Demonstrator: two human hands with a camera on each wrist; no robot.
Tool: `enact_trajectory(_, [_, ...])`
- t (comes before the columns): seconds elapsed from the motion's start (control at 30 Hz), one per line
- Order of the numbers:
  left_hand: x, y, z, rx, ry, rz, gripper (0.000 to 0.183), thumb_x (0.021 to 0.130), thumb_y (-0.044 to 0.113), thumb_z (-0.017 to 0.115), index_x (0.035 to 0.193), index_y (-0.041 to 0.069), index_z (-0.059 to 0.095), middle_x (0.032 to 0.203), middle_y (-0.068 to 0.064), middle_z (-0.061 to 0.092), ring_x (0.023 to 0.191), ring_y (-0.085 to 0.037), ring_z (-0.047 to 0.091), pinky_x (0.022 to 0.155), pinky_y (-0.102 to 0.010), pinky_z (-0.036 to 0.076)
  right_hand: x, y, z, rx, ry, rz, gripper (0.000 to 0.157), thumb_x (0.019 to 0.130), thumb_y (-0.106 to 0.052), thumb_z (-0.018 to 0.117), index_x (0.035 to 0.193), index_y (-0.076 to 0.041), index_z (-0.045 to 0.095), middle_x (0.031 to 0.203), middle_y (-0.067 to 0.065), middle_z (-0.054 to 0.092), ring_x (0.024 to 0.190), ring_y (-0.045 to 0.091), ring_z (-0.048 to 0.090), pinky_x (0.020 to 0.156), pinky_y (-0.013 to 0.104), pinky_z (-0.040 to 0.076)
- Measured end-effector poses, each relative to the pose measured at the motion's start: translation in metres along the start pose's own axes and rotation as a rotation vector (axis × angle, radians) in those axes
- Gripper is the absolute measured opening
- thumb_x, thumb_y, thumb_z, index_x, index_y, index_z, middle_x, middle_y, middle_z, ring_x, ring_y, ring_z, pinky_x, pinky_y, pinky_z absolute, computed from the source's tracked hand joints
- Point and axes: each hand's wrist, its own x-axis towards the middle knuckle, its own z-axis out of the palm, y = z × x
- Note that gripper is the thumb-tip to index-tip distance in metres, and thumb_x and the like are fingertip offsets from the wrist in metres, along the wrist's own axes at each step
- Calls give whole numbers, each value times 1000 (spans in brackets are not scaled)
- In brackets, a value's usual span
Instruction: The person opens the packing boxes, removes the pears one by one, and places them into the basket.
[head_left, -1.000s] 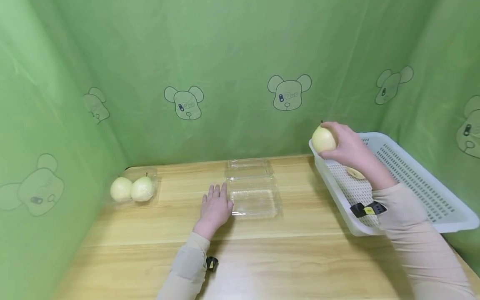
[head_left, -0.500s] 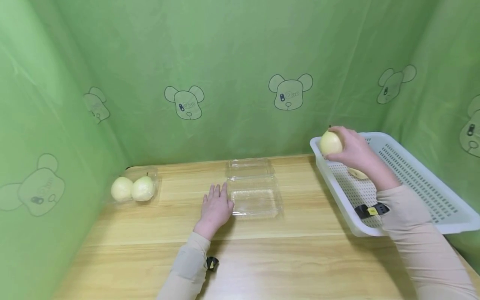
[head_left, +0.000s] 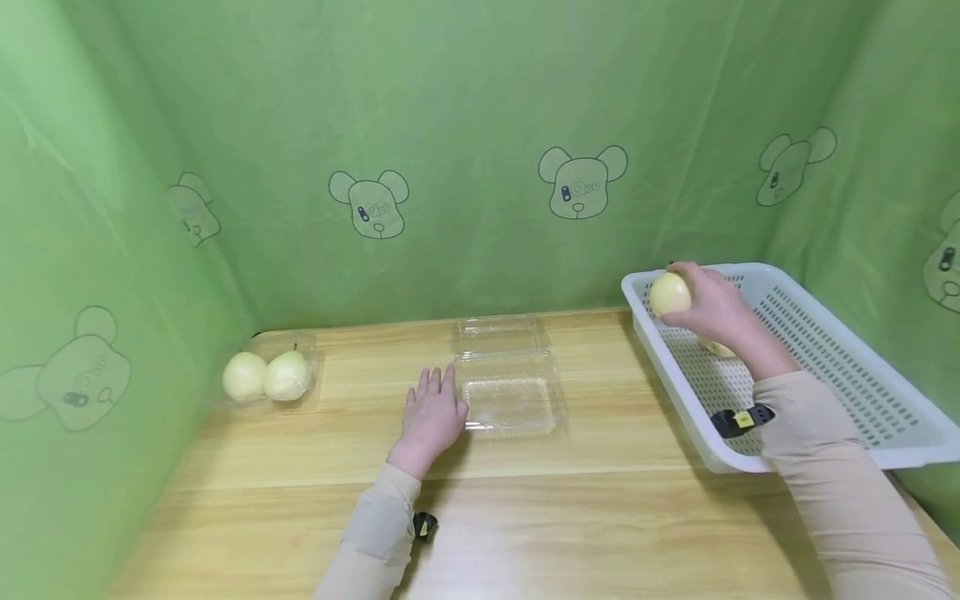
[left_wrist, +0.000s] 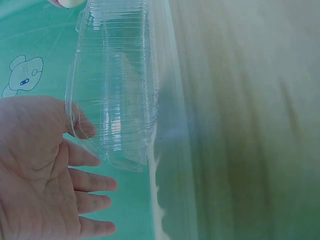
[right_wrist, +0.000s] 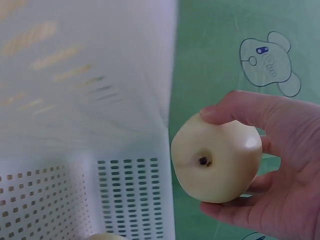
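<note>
A pale yellow pear [head_left: 671, 295] is gripped by my right hand [head_left: 712, 308] above the far left corner of the white perforated basket [head_left: 675, 408]. In the right wrist view, thumb and fingers wrap the pear [right_wrist: 215, 160], its dark blossom end facing the camera. My left hand [head_left: 432, 417] lies at the left side of a clear plastic clamshell box [head_left: 510, 404], which stands with its lid laid back. The left wrist view shows straight, spread fingers, with the thumb at the rim of the box [left_wrist: 115, 90].
At the far left, a clear box holds two pears [head_left: 287, 377]. Another pale yellow fruit [head_left: 716, 347] lies in the basket, partly hidden by my right arm. Green cloth [head_left: 465, 250] with bear drawings walls the wooden table [head_left: 487, 525] at the back and sides.
My right hand has moved right and slightly down with the pear, from the basket's left rim to over its inside. The left hand and the clamshell box have stayed put.
</note>
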Motion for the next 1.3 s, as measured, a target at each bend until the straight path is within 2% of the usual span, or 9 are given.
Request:
enact_trajectory(0.4, [-3,3,-2,3,-1,-8,61,99,27,43,154,8,26,157,-22,30,149,-39,20,121,-59,21,4,16,12,9,-20,22,87,76,-18,76,146,4,29,134,40,39,116,57,41,90,74,39])
enact_trajectory(0.7, [-4,4,-2,-3,-4,-6,61,99,27,43,154,7,25,157,-22,29,150,-39,19,121,-59,20,9,32,27,-13,-37,31,88,73,-19,77,145,5,31,132,40,44,117,58,42,95,73,38])
enact_trajectory(1.3, [-4,5,-2,16,-6,-7,61,100,27,42,155,7,24,157,-21,30,150,-38,20,121,-58,21,11,50,47,-65,-87,-13,78,74,-21,76,135,9,39,113,38,56,103,55,52,85,66,46])
